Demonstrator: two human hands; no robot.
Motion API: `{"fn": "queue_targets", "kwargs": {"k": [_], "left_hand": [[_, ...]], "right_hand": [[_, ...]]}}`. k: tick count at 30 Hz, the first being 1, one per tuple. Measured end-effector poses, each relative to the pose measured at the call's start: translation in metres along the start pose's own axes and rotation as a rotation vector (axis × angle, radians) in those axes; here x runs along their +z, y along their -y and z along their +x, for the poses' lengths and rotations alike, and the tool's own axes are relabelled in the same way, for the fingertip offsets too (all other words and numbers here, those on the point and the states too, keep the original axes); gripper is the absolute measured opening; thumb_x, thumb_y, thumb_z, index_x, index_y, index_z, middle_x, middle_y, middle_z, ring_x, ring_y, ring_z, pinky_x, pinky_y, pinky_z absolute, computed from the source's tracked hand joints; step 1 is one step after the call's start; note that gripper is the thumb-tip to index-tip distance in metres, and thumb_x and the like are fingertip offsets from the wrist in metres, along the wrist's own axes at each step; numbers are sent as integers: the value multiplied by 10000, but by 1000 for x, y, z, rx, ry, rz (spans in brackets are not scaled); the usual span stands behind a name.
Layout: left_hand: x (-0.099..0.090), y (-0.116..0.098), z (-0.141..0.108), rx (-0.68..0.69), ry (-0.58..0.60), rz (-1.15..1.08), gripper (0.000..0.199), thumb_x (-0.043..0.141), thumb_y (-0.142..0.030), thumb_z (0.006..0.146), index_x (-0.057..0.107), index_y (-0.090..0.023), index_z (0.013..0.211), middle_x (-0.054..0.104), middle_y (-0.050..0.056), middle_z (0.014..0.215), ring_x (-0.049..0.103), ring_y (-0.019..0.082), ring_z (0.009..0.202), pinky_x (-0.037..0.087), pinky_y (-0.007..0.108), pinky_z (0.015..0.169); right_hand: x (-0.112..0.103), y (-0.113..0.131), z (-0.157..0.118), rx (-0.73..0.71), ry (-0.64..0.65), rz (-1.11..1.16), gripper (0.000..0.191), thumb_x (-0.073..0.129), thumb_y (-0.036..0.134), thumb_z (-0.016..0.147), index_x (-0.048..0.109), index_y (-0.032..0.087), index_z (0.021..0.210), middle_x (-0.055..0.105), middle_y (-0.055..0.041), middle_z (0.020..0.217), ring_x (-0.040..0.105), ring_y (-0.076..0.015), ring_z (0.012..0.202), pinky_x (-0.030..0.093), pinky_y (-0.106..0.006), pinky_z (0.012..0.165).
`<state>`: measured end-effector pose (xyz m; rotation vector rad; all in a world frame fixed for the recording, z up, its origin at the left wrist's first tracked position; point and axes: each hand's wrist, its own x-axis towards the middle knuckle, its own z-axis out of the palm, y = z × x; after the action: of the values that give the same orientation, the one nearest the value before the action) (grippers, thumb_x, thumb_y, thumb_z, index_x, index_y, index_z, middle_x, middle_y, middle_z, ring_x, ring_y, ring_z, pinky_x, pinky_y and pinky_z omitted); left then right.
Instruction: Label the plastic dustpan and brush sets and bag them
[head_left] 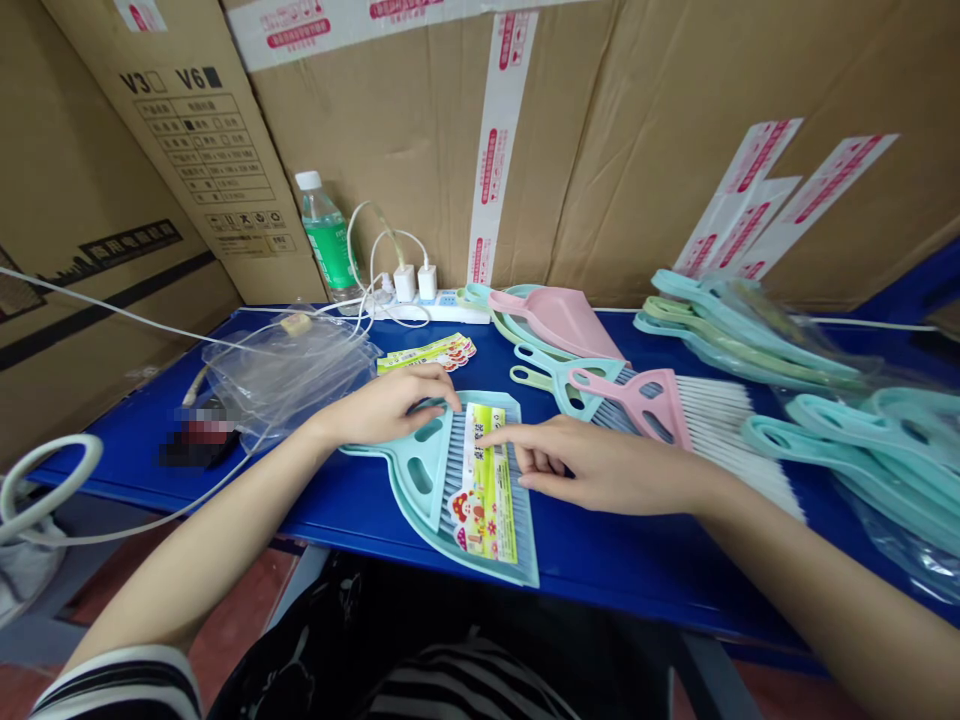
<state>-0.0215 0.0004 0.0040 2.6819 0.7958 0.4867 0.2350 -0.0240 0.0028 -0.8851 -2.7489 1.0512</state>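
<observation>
A mint-green hand brush (417,468) lies in a matching dustpan (411,528) on the blue table. Across the brush's bristles rests a yellow-green and white printed label card (491,505). My left hand (394,405) is bent over the handle end of the brush and dustpan; its palm side and the handle under it are hidden. My right hand (585,462) has its index finger stretched onto the card's upper part. Its other fingers are curled and the thumb stands apart, with nothing held.
More label cards (427,352) lie behind. To the right are loose brushes (660,400), a pink dustpan (566,315) and bagged mint sets (885,460). Plastic bags (292,365), cables, a power strip (442,308) and a bottle (328,240) occupy the left and back, before cardboard boxes (405,130).
</observation>
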Motion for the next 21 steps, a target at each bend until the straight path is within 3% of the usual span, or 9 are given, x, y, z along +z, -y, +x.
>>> {"fn": "queue_targets", "kwargs": {"k": [21], "left_hand": [[0,0,0,-3,8,2,213,465,-93,907,654,-157,982,624,66,986,616,153,905,499,300,854]], "right_hand": [[0,4,0,26,5,-62,511,371,105,888,521,141,1375,483,43,640,447,-123,541,345,-251,549]]}}
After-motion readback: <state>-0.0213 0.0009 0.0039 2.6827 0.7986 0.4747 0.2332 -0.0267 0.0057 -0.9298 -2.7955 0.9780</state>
